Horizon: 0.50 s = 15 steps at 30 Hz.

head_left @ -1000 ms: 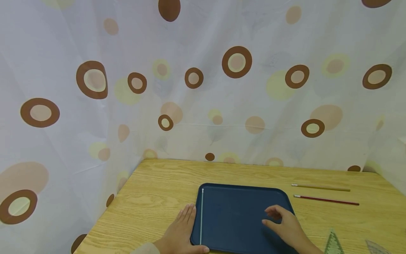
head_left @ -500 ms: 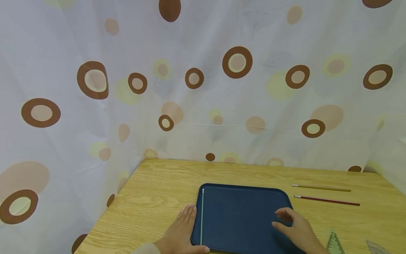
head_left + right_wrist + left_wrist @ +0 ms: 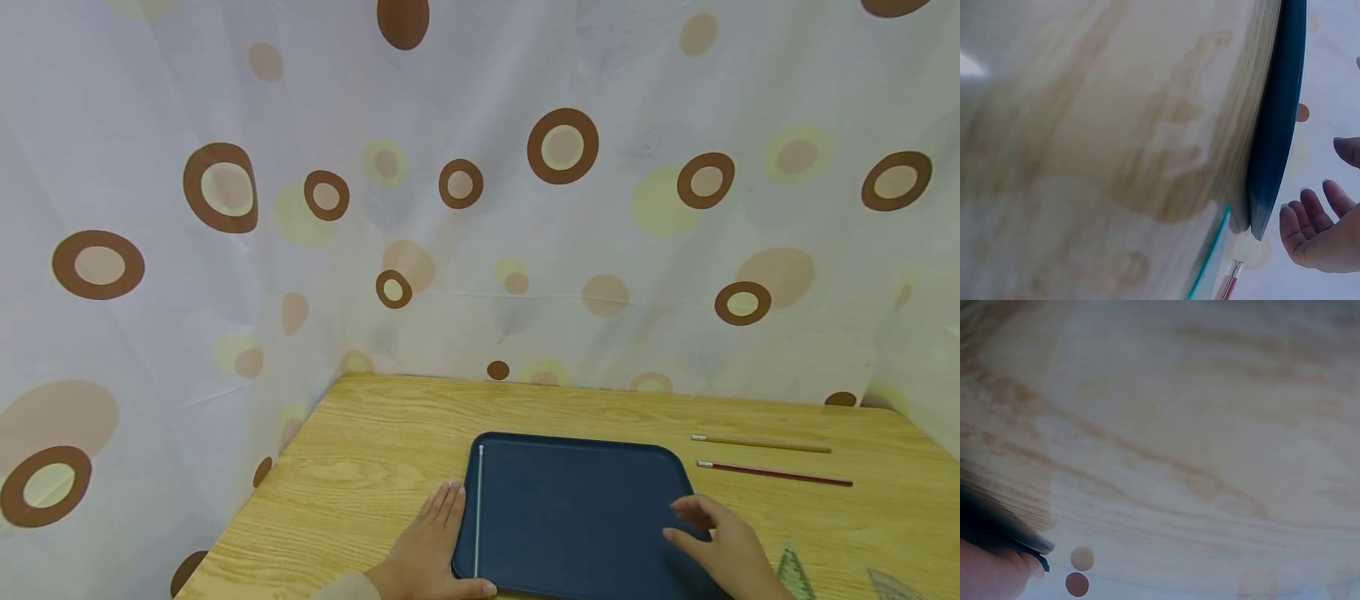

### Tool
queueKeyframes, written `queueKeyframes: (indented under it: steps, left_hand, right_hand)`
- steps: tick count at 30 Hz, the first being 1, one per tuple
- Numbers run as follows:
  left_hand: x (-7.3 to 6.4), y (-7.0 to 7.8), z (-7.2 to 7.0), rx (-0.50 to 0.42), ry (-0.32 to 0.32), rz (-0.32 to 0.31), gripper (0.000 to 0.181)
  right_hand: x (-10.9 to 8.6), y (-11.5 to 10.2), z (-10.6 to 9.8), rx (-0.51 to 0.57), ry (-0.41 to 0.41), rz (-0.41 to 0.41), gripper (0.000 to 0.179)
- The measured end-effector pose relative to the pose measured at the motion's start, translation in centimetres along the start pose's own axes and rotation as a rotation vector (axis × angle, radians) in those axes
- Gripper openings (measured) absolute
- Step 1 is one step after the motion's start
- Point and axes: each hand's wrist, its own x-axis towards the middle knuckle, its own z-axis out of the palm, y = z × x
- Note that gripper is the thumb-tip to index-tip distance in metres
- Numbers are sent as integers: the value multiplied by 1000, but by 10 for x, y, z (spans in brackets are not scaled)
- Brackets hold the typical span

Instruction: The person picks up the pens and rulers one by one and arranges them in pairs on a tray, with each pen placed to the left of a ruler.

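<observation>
Wood-grain worktop (image 3: 367,458) bears blue tray (image 3: 577,508), pale pencil (image 3: 478,508) inside left edge. Left hand (image 3: 427,546) against that edge, fingers straight; right hand (image 3: 731,542) over right side, fingers curved, thumb apart.

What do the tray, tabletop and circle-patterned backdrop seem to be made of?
Tray: probably moulded plastic, smooth dark blue with rounded corners. Tabletop: wood or laminate, glossy; grain and glare show. Backdrop: thin fabric or plastic sheeting, matte, hanging in folds.
</observation>
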Motion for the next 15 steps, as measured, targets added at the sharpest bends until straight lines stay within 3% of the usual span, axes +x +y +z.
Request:
queueKeyframes:
  steps: [15]
  left_hand:
    - [1, -2, 1, 7, -3, 1, 112]
  right_hand:
    - [-4, 18, -18, 9, -21, 52, 57]
